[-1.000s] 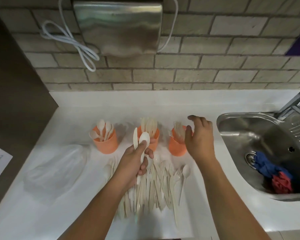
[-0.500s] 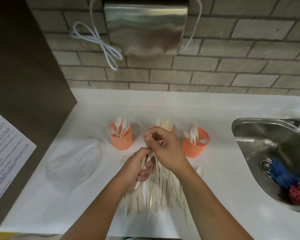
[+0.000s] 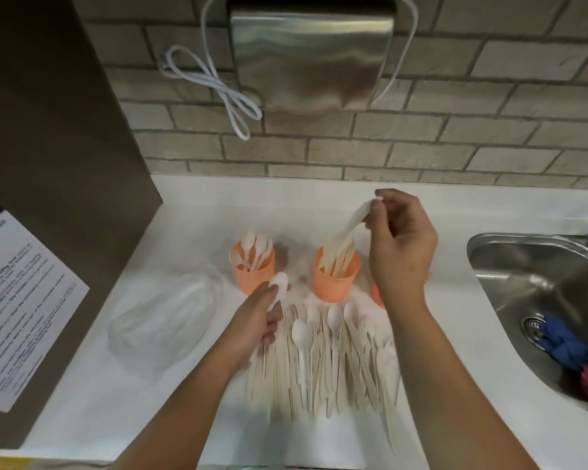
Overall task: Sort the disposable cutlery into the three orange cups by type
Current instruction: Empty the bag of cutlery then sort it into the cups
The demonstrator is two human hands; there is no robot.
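The right hand (image 3: 401,245) pinches the top end of a knife (image 3: 352,222), whose lower end slants into the middle orange cup (image 3: 335,283) among other knives. The left hand (image 3: 255,320) grips a spoon (image 3: 279,283) just in front of the left cup (image 3: 253,276) of spoons. The third cup (image 3: 377,295) is mostly hidden behind the right wrist. Unsorted cutlery (image 3: 326,361) lies fanned towards the front edge of the worktop (image 3: 184,385).

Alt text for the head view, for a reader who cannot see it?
A person's right hand pinches a knife above the middle orange cup of knives, while the left hand grips a spoon near the left orange cup; unsorted cutlery lies on the white counter.
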